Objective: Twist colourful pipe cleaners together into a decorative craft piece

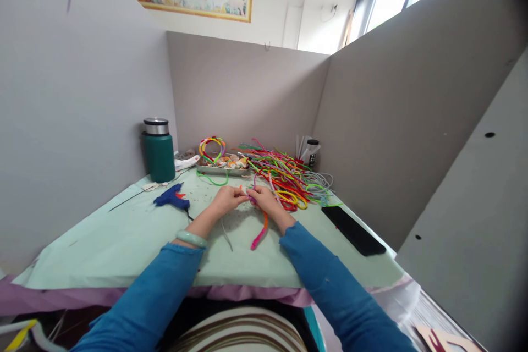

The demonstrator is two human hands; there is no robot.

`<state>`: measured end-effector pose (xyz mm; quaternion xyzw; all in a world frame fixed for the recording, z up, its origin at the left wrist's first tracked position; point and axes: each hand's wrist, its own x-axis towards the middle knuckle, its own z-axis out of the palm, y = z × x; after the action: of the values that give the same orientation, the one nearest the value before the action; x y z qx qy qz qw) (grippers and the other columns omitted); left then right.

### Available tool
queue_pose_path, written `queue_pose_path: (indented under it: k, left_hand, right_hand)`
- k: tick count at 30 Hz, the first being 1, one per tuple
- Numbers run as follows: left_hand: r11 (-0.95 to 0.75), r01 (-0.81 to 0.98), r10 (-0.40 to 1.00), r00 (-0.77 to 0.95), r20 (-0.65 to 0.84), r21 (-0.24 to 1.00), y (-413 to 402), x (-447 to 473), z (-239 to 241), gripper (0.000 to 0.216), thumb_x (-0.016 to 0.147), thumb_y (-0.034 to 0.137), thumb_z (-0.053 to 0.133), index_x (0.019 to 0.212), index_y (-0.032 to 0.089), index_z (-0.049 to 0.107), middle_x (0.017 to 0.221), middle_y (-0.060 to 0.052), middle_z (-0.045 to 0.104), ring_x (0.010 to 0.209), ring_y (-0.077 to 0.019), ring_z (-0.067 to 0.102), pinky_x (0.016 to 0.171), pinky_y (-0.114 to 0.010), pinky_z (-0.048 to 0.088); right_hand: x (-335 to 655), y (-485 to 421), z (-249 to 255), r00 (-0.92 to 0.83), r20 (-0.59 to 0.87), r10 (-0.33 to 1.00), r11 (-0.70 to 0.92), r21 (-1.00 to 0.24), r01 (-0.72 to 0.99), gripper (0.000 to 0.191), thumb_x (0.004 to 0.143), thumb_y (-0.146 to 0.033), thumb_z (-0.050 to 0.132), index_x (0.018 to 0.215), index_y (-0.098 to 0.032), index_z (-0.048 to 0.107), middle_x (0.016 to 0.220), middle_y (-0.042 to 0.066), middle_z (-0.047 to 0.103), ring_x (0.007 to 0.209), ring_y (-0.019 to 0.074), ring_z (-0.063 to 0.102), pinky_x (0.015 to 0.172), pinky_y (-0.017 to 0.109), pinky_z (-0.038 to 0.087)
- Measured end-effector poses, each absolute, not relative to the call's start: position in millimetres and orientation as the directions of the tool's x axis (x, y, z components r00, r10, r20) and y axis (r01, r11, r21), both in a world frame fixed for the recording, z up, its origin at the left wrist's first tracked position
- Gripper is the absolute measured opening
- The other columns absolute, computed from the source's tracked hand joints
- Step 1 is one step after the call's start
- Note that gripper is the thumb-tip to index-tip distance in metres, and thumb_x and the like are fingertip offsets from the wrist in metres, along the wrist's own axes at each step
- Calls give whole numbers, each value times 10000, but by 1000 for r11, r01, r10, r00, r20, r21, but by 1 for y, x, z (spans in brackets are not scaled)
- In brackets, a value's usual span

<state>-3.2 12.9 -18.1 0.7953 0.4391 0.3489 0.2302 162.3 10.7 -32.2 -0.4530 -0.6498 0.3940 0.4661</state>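
Note:
My left hand and my right hand meet over the middle of the table, fingertips pinched close together. A fuzzy pipe cleaner, orange turning to pink, hangs below my right hand, and a bit of purple shows at its fingers. My left fingers are closed at the same spot, near a small orange tip; what exactly they pinch is too small to make out. A thin grey wire trails down beneath my left hand. Behind my right hand lies a heap of multicoloured pipe cleaners.
A blue glue gun and a green bottle stand left. At the back, a metal tray of small pieces carries a coloured ring. A black phone-like slab lies right. Grey partitions enclose the table.

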Motion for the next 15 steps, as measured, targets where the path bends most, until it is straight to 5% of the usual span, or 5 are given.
queue_pose_path:
  k: [8, 15]
  left_hand:
    - [-516, 459, 852, 364, 377, 723, 5, -1, -12, 369, 732, 407, 621, 976, 152, 728, 474, 48, 486, 471, -97, 405, 508, -208, 308]
    - [-520, 459, 848, 380, 370, 720, 9, -2, -15, 373, 747, 409, 618, 977, 150, 754, 462, 40, 480, 473, -97, 421, 530, -208, 326]
  right_hand:
    - [163, 10, -31, -228, 121, 966, 147, -984, 101, 398, 746, -548, 619, 655, -179, 501, 460, -57, 423, 352, 53, 304, 345, 206, 206]
    - [163, 13, -35, -251, 111, 962, 135, -987, 82, 348, 795, -514, 560, 700, -181, 526, 459, -65, 414, 343, 55, 292, 337, 202, 202]
